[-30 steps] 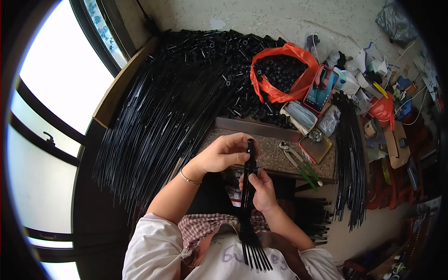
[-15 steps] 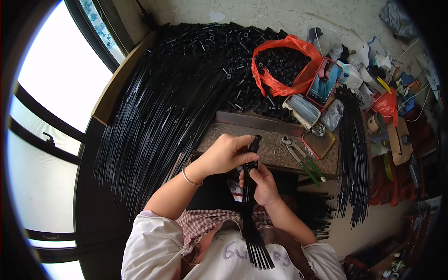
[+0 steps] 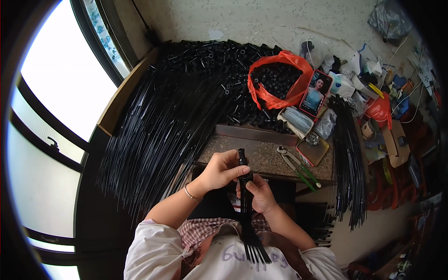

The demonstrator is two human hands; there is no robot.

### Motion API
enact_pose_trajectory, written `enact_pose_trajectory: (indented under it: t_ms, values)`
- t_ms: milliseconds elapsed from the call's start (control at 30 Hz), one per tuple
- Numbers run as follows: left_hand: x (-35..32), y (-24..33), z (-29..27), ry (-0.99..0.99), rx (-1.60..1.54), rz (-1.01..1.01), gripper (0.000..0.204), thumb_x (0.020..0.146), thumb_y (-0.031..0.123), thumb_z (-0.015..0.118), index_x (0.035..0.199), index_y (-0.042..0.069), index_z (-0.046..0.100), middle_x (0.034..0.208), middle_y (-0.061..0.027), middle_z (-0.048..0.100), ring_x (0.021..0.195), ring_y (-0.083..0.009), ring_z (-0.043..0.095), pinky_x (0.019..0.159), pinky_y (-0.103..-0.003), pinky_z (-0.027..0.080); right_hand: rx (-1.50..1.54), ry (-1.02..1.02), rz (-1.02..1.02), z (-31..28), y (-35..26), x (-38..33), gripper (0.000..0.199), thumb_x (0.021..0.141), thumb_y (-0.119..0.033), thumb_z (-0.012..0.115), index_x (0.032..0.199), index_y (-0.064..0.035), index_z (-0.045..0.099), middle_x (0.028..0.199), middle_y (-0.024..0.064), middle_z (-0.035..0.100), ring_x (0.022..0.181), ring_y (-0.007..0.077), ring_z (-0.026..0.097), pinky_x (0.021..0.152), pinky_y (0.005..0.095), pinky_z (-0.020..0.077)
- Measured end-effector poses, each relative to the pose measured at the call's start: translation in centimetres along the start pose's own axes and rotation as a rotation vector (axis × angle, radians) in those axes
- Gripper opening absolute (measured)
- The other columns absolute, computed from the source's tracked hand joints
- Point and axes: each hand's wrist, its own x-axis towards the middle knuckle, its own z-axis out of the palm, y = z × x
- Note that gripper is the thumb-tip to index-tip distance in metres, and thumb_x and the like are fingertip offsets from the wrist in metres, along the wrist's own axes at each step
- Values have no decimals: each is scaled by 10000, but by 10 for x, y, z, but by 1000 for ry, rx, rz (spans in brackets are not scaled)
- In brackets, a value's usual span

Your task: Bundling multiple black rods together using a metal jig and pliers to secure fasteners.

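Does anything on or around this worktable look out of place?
Mostly the pliers: they lie slantwise at the front edge of the worktable, handle ends seemingly jutting past it, so they might get knocked off. The clutter at the right also looks jumbled. The held black bundle shows nothing plainly odd.

Phone screen [image 3: 315, 94], showing a different picture; black tube [image 3: 242, 157], seemingly tipped further left

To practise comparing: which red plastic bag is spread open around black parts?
The larger red bag, left of the phone, its rim wide around small black parts. The other red bag, right of the phone, looks bunched up.
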Motion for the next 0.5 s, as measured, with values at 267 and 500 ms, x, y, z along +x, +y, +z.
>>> enact_pose_trajectory:
  t_ms: [267,500]
  values:
    - [-25,11,0,-61,-316,4,430,617,321,637,846,-13,490,731,-25,508,660,-89,467,574,-193,366,11,-23,6,1,10,-1,145,727,-166,539,754,-54,451,735,67,526,628,128,506,582,240,422]
    - [-38,-14,-14,79,386,386,291,573,121,649,789,11,489,719,-86,494,702,-239,452,625,-303,377,21,5,-46,2,41,5,190,727,-172,532,857,-49,472,755,64,520,631,154,507,579,252,423]
